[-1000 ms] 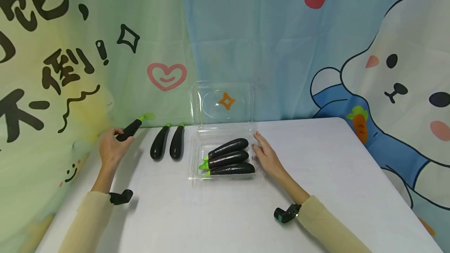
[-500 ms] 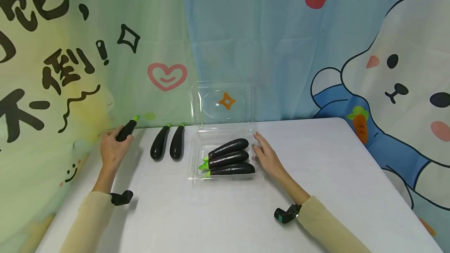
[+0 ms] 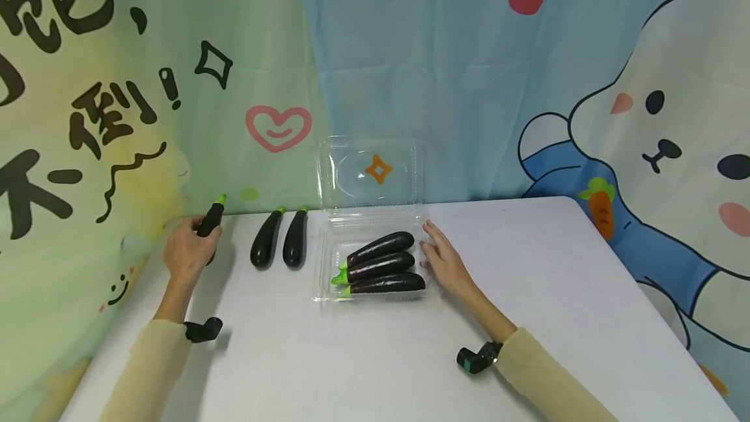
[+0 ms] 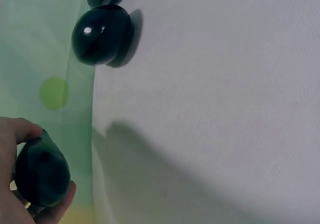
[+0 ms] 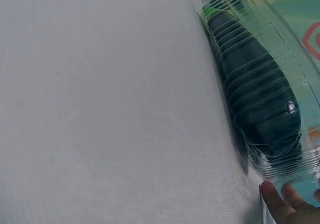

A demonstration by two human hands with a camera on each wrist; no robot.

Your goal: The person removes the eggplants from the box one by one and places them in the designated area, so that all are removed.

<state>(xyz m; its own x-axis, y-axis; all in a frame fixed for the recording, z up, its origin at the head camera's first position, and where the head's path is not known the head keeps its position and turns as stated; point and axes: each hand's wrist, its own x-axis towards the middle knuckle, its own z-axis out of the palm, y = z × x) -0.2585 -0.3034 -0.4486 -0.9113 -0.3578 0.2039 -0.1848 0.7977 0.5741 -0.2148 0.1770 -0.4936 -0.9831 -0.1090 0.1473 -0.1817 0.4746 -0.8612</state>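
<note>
My left hand [image 3: 189,249] grips a dark eggplant [image 3: 212,219] with a bright green stem at the table's back left; the stem points up and back. In the left wrist view the eggplant's round end [image 4: 42,174] sits between thumb and fingers. Two more eggplants, one nearer [image 3: 266,238] and one farther [image 3: 295,238], lie side by side to its right. Three eggplants [image 3: 381,266] lie stacked in rows in a clear plastic clamshell box [image 3: 328,239], stems to the left. My right hand [image 3: 448,262] rests with relaxed fingers at the box's right side, fingertips right at its wall.
The box's clear lid [image 3: 351,191] stands raised at the back against a printed curtain [image 3: 469,83]. A white cloth covers the table [image 3: 351,363], whose back edge meets the curtain. Each wrist wears a small black camera, one on the left [image 3: 203,329] and one on the right [image 3: 477,357].
The eggplant in my left hand has swung from leaning right toward upright, its stem moving left and its lower end now showing below the fingers. The right hand and the box stay put.
</note>
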